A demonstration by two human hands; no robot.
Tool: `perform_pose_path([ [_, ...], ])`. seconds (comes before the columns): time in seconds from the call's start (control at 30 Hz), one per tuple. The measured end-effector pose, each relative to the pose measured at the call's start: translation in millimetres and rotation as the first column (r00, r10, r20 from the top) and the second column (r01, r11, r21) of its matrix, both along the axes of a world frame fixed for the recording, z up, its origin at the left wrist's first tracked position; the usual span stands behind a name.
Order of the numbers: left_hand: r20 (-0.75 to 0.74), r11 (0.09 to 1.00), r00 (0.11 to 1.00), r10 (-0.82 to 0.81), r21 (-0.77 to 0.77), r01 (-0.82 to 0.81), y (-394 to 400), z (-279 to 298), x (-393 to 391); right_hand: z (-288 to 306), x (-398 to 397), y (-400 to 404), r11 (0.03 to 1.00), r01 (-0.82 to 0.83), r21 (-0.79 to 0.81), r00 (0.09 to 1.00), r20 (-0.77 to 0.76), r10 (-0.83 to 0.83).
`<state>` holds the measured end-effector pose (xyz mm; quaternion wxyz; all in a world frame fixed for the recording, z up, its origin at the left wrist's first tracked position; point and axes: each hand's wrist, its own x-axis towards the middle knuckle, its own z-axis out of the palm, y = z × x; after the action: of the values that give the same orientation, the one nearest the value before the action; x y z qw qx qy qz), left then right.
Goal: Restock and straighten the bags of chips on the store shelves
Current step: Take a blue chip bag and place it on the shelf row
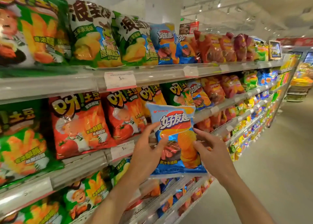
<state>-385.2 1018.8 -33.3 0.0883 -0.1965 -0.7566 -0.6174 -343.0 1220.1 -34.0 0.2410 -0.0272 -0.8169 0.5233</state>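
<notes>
A blue bag of chips (174, 127) with orange ridged crisps printed on it is held upright in front of the middle shelf. My left hand (145, 149) grips its left edge, thumb on the front. My right hand (210, 149) holds its right edge, fingers on the front and side. More blue bags of the same kind (165, 42) stand on the top shelf, and one (198, 95) leans among the middle-shelf bags.
Red bags (77, 122) and green bags (22, 147) fill the middle shelf on the left. Green-and-white bags (91, 35) line the top shelf (152, 71). Price tags (120, 80) hang on the shelf rails. The aisle floor (279, 156) runs along the right.
</notes>
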Motion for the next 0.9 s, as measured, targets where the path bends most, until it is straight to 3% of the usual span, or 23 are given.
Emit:
perform_pose_path([
  [0.3,-0.023,0.945,0.945,0.326,0.026,-0.325,69.4,4.1,-39.4,6.0,-98.3,76.1,0.935,-0.349,-0.054,0.937,-0.037,0.348],
  [0.53,-0.068,0.817,0.815,0.575,-0.008,-0.577,47.9,12.7,-27.3,5.7,-141.1,43.5,0.795,-0.601,-0.087,0.800,-0.062,0.597],
  [0.67,-0.105,0.760,0.756,0.646,-0.007,-0.650,26.5,17.9,-23.0,6.9,-149.6,17.6,0.750,-0.655,-0.094,0.755,-0.056,0.653],
  [0.9,-0.096,0.754,0.748,0.656,0.085,-0.651,8.5,18.0,-26.8,17.9,-157.0,-5.8,0.738,-0.667,-0.105,0.744,-0.045,0.666],
])
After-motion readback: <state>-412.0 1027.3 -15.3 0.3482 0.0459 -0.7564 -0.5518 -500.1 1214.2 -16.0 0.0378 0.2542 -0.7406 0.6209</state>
